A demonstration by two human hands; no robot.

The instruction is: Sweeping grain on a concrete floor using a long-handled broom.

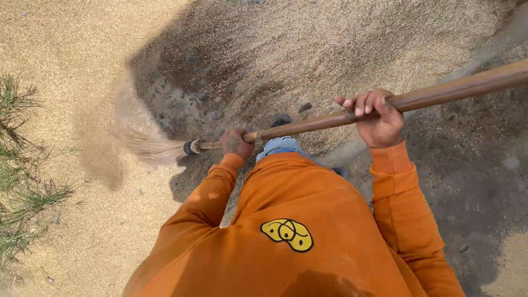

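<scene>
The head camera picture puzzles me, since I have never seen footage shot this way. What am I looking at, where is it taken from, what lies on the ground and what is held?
The camera sits on a person's head and looks straight down, so you see their orange sweatshirt from above. There is no machine, only two bare hands. Both grip a long wooden broom: the left hand low, near the bristles, the right hand higher up the handle. The ground is covered with pale grain, with a darker bare patch ahead of the bristles. Green grass grows at the left edge.
</scene>
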